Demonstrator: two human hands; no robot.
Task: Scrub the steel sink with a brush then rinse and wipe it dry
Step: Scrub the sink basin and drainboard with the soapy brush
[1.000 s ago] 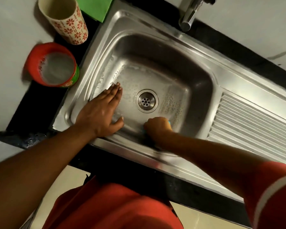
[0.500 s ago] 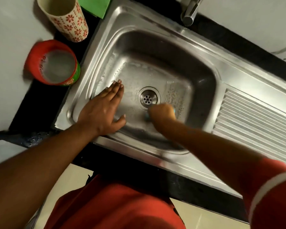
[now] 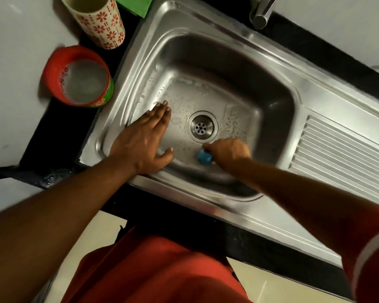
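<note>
The right hand (image 3: 228, 150) curls around a blue brush (image 3: 204, 158), whose visible end points toward the left hand (image 3: 143, 141), lying flat with straight fingers on the sink (image 3: 206, 62) floor.

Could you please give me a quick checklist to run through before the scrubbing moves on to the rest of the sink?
1. Brush gripped by right hand: ok.
2. Left hand flat on the sink wall, clear of the brush: ok.
3. Drain unblocked: ok.
4. Suds on the basin floor: ok; far wall looks unsoaped, not ok.
5. Red cup of soapy water beside the sink: ok.
6. Tap running: cannot tell.
</note>
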